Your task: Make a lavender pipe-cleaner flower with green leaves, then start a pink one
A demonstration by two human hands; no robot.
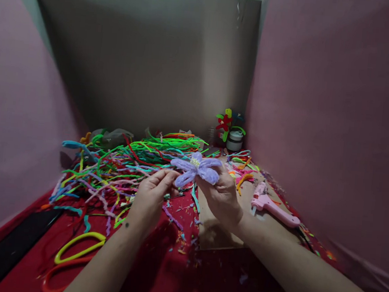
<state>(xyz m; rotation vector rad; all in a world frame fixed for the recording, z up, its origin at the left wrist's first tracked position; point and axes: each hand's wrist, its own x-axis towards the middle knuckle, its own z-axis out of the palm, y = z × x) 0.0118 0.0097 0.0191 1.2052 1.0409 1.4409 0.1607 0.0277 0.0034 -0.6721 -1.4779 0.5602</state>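
yellow and orange handle loops [86, 234], like those of scissors, lie at lower left on red cloth [156, 270], partly behind the left forearm. beyond them, a tangled heap of fuzzy stems [125, 162]: green, pink, yellow, blue, red.

left hand [158, 186]: narrow, thumb and fingers drawn together, just beside the flower's lower left petal. contact with the petal, or anything thin in the pinch: cannot tell.

centre: purple flower [208, 163], fuzzy, pale yellow middle, petals spread, held up above the cloth between the two hands.

right hand [224, 196]: fingers curled in, holding the flower from below and behind; fingertips partly hidden by petals. under this hand, a brown board [220, 239].

farther back, a red fuzzy flower [224, 122] near a lidded jar [234, 142].

right: pink glue gun [275, 210] on the board, well apart from the flower.
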